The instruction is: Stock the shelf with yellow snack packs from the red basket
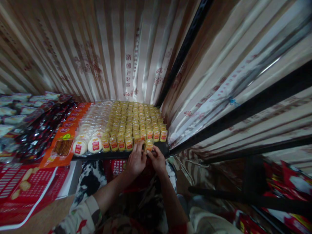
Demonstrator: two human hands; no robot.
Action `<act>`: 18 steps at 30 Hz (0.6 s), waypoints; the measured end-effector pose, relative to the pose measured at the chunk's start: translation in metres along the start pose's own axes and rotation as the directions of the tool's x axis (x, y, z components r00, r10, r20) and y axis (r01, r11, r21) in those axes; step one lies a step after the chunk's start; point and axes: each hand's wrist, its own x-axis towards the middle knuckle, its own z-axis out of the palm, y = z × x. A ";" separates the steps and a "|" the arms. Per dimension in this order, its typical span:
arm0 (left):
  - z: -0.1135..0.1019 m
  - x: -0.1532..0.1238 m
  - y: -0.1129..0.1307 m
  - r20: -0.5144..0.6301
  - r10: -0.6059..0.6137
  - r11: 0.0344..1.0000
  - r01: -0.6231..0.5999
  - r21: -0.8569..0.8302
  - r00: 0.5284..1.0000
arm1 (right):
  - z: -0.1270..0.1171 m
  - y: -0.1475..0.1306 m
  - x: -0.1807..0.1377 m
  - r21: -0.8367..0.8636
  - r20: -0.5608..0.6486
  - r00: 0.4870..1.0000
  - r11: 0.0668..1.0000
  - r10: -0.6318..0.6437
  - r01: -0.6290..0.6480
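A small yellow wrapped snack cake [149, 145] with a red and white label is between my two hands, at the front of the shelf. My right hand [158, 160] pinches it from the right with thumb and fingers. From the left, my left hand [136, 162] closes on it, its fingertips close to the front row; the exact contact there is hard to see. Behind them, matching yellow snack cakes [135, 118] stand in tight rows. Left of these are rows of round white cakes [95, 143] in clear wrappers.
An orange snack packet [63, 146], dark shiny packets [46, 130] and white packets [14, 110] lie farther left. Below stand a red basket [34, 195] and another red basket [119, 166] by my knees. Black metal bars [243, 112] cross the right side, with striped sheeting [109, 48] behind.
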 end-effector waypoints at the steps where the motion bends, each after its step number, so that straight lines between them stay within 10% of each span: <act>1: 0.001 -0.002 -0.003 -0.009 0.019 1.000 -0.018 0.009 1.000 | 0.002 -0.001 0.002 0.001 0.007 1.000 1.000 0.009 -0.009; 18: 0.009 -0.006 -0.029 0.044 0.045 0.985 -0.052 0.166 0.998 | 0.017 0.011 0.023 -0.291 -0.049 0.994 0.954 -0.093 0.075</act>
